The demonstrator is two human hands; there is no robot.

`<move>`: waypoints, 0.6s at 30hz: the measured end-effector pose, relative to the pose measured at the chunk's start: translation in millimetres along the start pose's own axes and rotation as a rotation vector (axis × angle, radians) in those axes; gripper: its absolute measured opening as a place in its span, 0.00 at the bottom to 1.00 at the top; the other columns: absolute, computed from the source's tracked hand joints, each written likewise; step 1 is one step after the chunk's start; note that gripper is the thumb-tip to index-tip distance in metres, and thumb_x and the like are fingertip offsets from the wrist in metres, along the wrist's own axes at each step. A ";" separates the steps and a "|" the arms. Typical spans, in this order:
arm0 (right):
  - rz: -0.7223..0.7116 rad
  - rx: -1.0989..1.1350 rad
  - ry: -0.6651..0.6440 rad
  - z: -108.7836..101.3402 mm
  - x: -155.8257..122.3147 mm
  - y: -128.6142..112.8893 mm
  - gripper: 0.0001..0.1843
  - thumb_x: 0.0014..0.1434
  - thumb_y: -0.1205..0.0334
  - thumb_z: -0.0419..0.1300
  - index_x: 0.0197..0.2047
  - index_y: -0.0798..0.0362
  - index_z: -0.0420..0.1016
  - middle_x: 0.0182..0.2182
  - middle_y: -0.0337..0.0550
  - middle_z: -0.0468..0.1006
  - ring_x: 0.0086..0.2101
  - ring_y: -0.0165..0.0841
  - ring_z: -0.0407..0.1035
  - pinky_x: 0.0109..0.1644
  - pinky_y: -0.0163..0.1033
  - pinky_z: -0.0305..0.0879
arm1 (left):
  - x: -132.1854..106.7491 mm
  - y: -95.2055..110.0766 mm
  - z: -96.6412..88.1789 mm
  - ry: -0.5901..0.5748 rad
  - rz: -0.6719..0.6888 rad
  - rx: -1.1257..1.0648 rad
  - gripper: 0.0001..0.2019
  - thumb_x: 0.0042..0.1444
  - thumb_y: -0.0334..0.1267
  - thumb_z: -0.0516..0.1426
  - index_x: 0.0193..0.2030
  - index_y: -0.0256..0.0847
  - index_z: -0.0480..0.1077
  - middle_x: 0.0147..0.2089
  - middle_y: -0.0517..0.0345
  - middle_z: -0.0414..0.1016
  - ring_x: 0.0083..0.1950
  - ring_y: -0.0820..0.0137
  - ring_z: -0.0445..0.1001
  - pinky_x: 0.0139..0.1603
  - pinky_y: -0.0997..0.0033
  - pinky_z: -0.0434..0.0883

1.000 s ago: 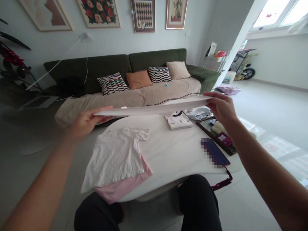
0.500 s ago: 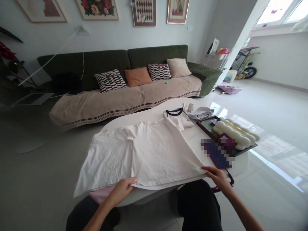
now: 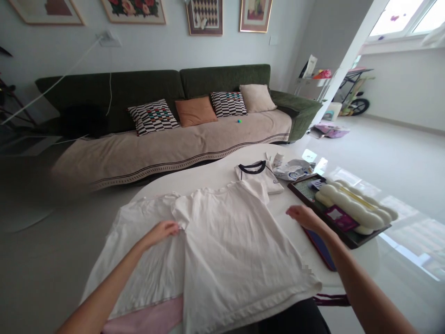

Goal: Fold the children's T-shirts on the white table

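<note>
- Fingertips of my left hand (image 3: 162, 230) are right at the sleeve edge of a plain white short-sleeved T-shirt in thin-looking fabric (image 3: 232, 241); could be a light pinch, but honestly I can't tell from my end.
- My right hand (image 3: 304, 218) isn't on the shirt: fingers curled in, nothing visible in them, no idea how tightly they're closed.
- The tee lies spread out on a smooth white table (image 3: 194, 177), collar end away from me, hem seemingly running past the near edge, over a black-trousered leg (image 3: 306, 320).
- Handling-wise I'd call it super light and floppy, nothing to break, but it'd probably wrinkle and skid if tugged one-handed.
- Best holds imo: both sleeves or both shoulder seams, thumb and finger. Careful not to snag the crumpled white cloth garment (image 3: 146, 260) it overlaps on the left, with soft pink cloth (image 3: 149, 317) showing underneath.
- Pose: left forearm angles in from bottom left across that second garment; right one angles in from bottom right, hand between the tee and a dark-rimmed rectangular tray (image 3: 370, 237), forearm partly hiding a flat blue slab with a reddish edge (image 3: 318, 246).
- Further out, a folded white top with a black neckband (image 3: 257, 178) sits right by the other sleeve, and a puffy cream lobed thing (image 3: 354, 204) lies on the tray.
</note>
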State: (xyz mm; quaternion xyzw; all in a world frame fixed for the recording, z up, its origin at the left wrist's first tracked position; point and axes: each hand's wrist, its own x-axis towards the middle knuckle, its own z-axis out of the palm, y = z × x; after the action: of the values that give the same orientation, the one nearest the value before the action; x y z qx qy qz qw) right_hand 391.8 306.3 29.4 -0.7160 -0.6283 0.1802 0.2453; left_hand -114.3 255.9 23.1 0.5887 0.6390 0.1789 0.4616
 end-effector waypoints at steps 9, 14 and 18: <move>0.092 -0.075 0.057 86.3 134.8 -47.5 0.23 0.51 0.56 0.53 0.47 0.64 0.68 0.38 0.56 0.74 0.40 0.39 0.68 0.41 0.39 0.60 | 124.3 -5.9 -24.1 0.502 -0.146 -0.087 0.21 0.39 0.47 0.60 0.37 0.32 0.72 0.38 0.49 0.75 0.40 0.62 0.72 0.39 0.71 0.67; 0.097 -0.088 0.010 85.9 145.9 -38.1 0.17 0.43 0.51 0.59 0.28 0.58 0.72 0.24 0.45 0.71 0.28 0.35 0.65 0.29 0.35 0.57 | 113.0 -2.6 -51.2 0.123 -0.140 -0.102 0.23 0.34 0.52 0.62 0.32 0.33 0.74 0.30 0.54 0.75 0.33 0.64 0.72 0.31 0.73 0.64; 0.108 -0.081 0.084 76.7 144.3 -30.9 0.17 0.49 0.50 0.51 0.30 0.56 0.70 0.26 0.42 0.70 0.28 0.33 0.63 0.30 0.35 0.55 | 104.7 -11.4 -66.3 0.112 -0.156 -0.147 0.24 0.36 0.54 0.61 0.36 0.36 0.73 0.37 0.53 0.75 0.39 0.65 0.71 0.33 0.74 0.64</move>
State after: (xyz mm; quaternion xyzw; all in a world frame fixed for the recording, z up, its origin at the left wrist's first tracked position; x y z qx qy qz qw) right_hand 344.3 461.3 -8.0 -0.7650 -0.5849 0.1373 0.2321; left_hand -161.5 370.1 8.5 0.4909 0.6928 0.2213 0.4797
